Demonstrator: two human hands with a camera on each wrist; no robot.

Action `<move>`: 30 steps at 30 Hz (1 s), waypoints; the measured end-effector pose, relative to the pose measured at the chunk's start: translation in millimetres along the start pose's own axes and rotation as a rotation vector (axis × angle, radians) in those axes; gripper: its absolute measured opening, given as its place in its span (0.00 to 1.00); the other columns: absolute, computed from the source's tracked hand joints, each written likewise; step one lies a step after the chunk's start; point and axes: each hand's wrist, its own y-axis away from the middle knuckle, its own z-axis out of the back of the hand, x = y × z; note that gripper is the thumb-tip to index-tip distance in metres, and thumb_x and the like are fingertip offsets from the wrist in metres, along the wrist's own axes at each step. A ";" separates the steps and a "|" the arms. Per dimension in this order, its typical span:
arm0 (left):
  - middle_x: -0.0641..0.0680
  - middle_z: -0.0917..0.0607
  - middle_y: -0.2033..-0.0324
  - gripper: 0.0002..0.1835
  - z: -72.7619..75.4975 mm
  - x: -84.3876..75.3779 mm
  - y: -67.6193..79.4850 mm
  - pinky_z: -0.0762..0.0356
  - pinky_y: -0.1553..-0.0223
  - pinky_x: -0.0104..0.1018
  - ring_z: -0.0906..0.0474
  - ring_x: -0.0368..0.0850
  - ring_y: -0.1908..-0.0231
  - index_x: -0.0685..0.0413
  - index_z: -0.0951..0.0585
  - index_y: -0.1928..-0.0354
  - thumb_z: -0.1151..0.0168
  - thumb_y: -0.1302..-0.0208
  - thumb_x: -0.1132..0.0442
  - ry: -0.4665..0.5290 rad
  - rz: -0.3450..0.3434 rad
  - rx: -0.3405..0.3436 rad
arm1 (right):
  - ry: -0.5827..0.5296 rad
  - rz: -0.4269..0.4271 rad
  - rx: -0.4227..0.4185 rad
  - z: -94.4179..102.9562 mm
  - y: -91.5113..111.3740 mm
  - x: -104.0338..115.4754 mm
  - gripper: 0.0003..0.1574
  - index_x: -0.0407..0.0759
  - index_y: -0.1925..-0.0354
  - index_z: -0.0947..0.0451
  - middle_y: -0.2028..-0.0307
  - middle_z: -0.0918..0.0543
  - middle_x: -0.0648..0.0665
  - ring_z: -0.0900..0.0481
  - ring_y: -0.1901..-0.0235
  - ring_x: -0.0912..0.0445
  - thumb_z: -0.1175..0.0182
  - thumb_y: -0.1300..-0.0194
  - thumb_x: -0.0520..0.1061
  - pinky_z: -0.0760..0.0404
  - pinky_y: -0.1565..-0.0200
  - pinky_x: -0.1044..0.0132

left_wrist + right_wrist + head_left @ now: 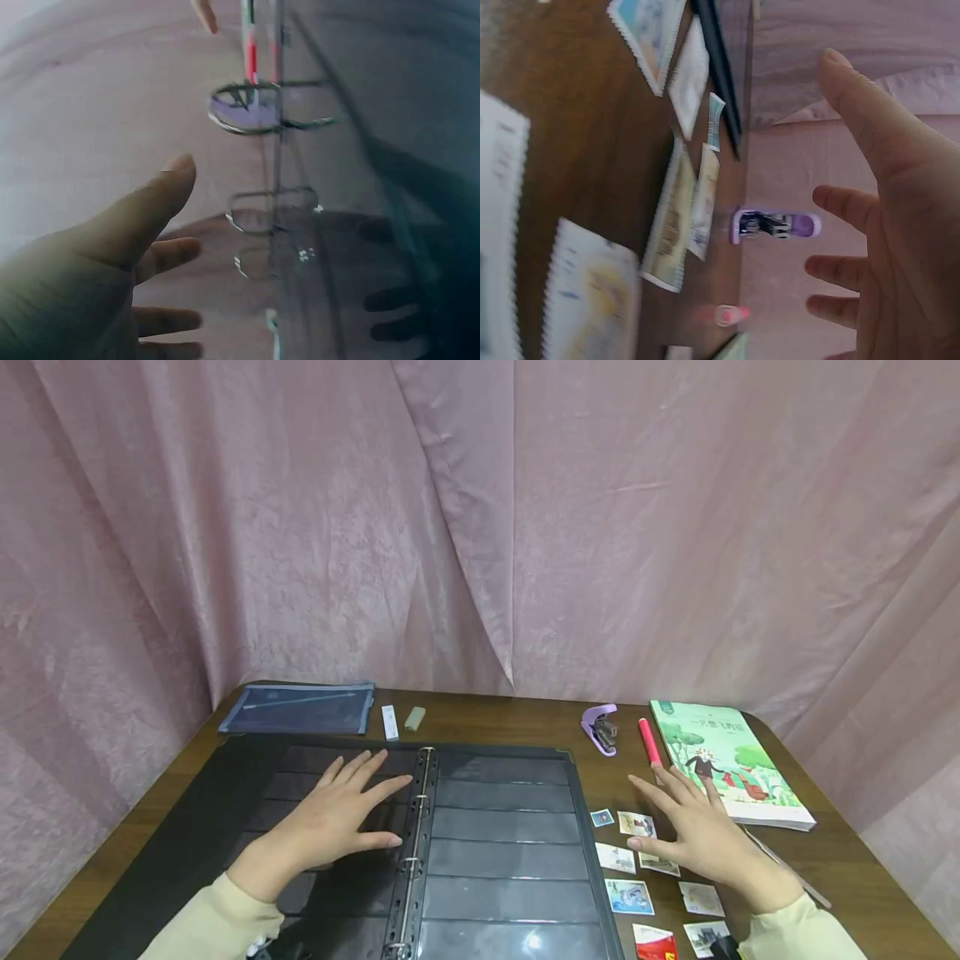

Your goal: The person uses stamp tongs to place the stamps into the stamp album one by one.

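Observation:
A black ring-binder stamp album lies open on the brown table, its metal rings running down the middle. Clear horizontal pockets line the right-hand page. My left hand is spread over the left page, fingers apart and holding nothing; the left wrist view shows its thumb beside the rings. To the right of the album, my right hand hovers with spread fingers above several loose stamps, among them a blue one and a red and white one. In the right wrist view, this hand holds nothing either.
Along the back are a blue mesh pouch, a white strip, a greenish eraser-like block and a purple stapler. A red marker lies beside a green illustrated book. Pink curtain hangs behind the table.

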 end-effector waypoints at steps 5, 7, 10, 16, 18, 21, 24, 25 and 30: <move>0.60 0.36 0.37 0.37 10.1 -12.0 -8.3 0.43 0.40 0.57 0.40 0.58 0.37 0.40 0.34 0.38 0.41 0.52 0.37 0.064 -0.065 0.035 | -0.051 0.041 0.037 16.7 2.3 -1.5 0.45 0.51 0.38 0.38 0.40 0.34 0.35 0.34 0.43 0.36 0.42 0.50 0.68 0.39 0.48 0.35; 0.58 0.32 0.40 0.36 13.5 -17.3 -13.1 0.39 0.42 0.55 0.36 0.56 0.40 0.42 0.33 0.39 0.40 0.51 0.39 0.086 -0.083 0.051 | -0.078 0.045 0.068 22.3 4.3 -3.2 0.43 0.47 0.39 0.36 0.42 0.31 0.35 0.31 0.45 0.36 0.42 0.48 0.66 0.33 0.51 0.38; 0.55 0.27 0.44 0.34 15.9 -25.1 -20.8 0.35 0.44 0.51 0.31 0.52 0.44 0.43 0.32 0.41 0.38 0.51 0.41 0.111 -0.105 0.082 | -0.091 0.019 0.113 29.2 8.3 -6.3 0.40 0.46 0.42 0.33 0.45 0.27 0.39 0.27 0.47 0.41 0.43 0.47 0.65 0.29 0.52 0.44; 0.50 0.24 0.51 0.31 11.5 -38.9 -37.4 0.29 0.50 0.44 0.28 0.47 0.50 0.46 0.29 0.45 0.36 0.51 0.45 0.139 -0.131 0.116 | -0.056 -0.019 0.131 42.8 17.0 -17.8 0.32 0.43 0.50 0.26 0.54 0.20 0.44 0.20 0.57 0.49 0.42 0.46 0.63 0.25 0.56 0.53; 0.50 0.23 0.53 0.30 7.4 -42.1 -42.4 0.28 0.52 0.42 0.28 0.46 0.52 0.48 0.28 0.47 0.35 0.52 0.45 0.137 -0.141 0.114 | -0.054 -0.026 0.125 45.3 20.6 -22.2 0.30 0.43 0.52 0.25 0.56 0.19 0.46 0.20 0.58 0.50 0.42 0.45 0.62 0.24 0.58 0.54; 0.49 0.23 0.56 0.29 1.3 -47.2 -49.0 0.29 0.52 0.41 0.28 0.44 0.54 0.49 0.26 0.49 0.34 0.53 0.45 0.110 -0.159 0.111 | -0.069 -0.049 0.110 46.5 26.6 -29.7 0.27 0.44 0.55 0.23 0.59 0.18 0.49 0.20 0.61 0.52 0.41 0.46 0.60 0.23 0.61 0.58; 0.48 0.22 0.58 0.27 -2.6 -53.5 -54.8 0.31 0.51 0.42 0.27 0.44 0.56 0.48 0.25 0.51 0.34 0.54 0.45 0.083 -0.165 0.109 | -0.087 -0.080 0.082 44.0 34.4 -39.0 0.22 0.46 0.58 0.22 0.65 0.18 0.53 0.22 0.66 0.62 0.39 0.47 0.58 0.24 0.66 0.64; 0.48 0.22 0.59 0.27 -3.2 -55.9 -56.4 0.32 0.50 0.43 0.27 0.44 0.57 0.48 0.25 0.52 0.34 0.54 0.45 0.075 -0.163 0.112 | -0.087 -0.091 0.065 42.5 37.4 -42.3 0.21 0.46 0.59 0.22 0.66 0.18 0.54 0.23 0.68 0.66 0.38 0.47 0.57 0.25 0.67 0.65; 0.48 0.22 0.59 0.27 -6.0 -66.5 -63.0 0.32 0.50 0.42 0.28 0.44 0.56 0.48 0.25 0.52 0.33 0.54 0.45 0.046 -0.166 0.134 | -0.074 -0.186 0.009 35.5 56.5 -60.6 0.22 0.43 0.59 0.22 0.68 0.18 0.51 0.28 0.73 0.72 0.37 0.48 0.55 0.24 0.69 0.66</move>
